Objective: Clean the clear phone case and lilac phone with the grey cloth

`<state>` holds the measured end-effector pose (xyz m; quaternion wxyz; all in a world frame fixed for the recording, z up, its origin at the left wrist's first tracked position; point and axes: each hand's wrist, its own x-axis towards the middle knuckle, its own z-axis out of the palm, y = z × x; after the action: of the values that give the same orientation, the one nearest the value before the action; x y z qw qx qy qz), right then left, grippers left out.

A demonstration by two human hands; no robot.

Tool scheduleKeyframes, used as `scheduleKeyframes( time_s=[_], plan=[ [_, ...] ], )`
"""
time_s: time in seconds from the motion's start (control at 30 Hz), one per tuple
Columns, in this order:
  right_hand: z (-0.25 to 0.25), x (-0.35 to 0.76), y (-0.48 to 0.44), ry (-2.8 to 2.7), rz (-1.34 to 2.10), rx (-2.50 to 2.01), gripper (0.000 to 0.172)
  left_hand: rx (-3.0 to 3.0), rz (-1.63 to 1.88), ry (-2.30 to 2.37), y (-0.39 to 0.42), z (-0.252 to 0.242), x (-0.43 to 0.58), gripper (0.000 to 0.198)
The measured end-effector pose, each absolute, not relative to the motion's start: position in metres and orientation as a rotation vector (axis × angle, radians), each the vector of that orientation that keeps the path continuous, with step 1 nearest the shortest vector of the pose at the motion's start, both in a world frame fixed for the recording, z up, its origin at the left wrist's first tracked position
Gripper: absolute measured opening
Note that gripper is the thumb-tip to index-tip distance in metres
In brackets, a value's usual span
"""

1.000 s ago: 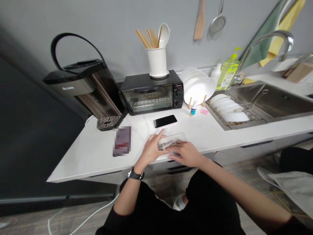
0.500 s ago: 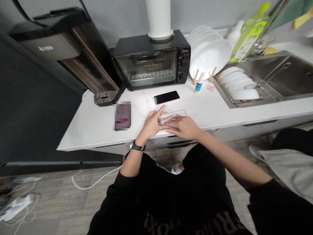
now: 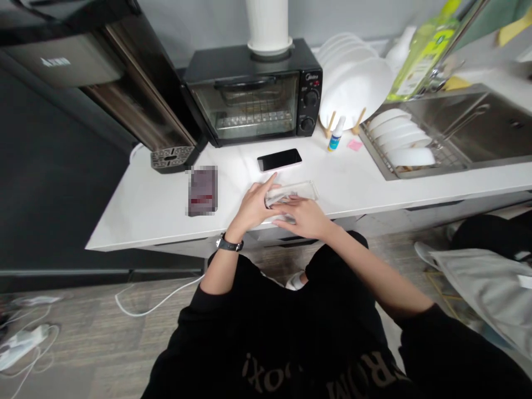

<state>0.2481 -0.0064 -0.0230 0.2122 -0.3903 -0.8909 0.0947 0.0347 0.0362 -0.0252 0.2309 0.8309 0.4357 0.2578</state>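
A clear, shallow plastic box (image 3: 306, 190) lies at the front edge of the white counter, with something crinkled and see-through in it that I cannot make out. My left hand (image 3: 253, 208) curls around its left end, the thumb pointing up toward the phone. Across the near side of the box reaches my right hand (image 3: 305, 216), fingers over it and thumb lower, close to my left palm. Its fingertips are partly hidden. Just behind the box lies a black-screened phone (image 3: 279, 159). A blurred-out dark purplish item (image 3: 203, 190) is to the left.
A toaster oven (image 3: 253, 102) stands at the back, beside a tall drink machine (image 3: 145, 94). To the right are racked white plates (image 3: 353, 91), a small spray bottle (image 3: 336, 134), a pink scrap (image 3: 354, 144) and a sink (image 3: 477, 160) with bowls. Another person's clothing (image 3: 486, 277) shows at right.
The view has shifted slightly, so everything sits a little further left and higher. Both hands stay at the box, with the right fingers only slightly moved.
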Motion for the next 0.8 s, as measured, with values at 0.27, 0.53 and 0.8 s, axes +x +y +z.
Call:
scheduleKeyframes(
  time_s=[0.27,0.53,0.8],
  plan=[
    [-0.018,0.256,0.007,-2.368,0.108,-1.344,0.051,2.243,0.746,1.193,0.039,-0.023,0.038,0.112],
    [-0.009,0.272,-0.002,-2.491,0.272,-1.193,0.039,2.238,0.756,1.246,0.039,-0.027,0.032,0.118],
    [-0.022,0.252,0.001,-2.441,0.123,-1.142,0.059,2.222,0.745,1.208,0.04,-0.024,0.035,0.111]
  ],
)
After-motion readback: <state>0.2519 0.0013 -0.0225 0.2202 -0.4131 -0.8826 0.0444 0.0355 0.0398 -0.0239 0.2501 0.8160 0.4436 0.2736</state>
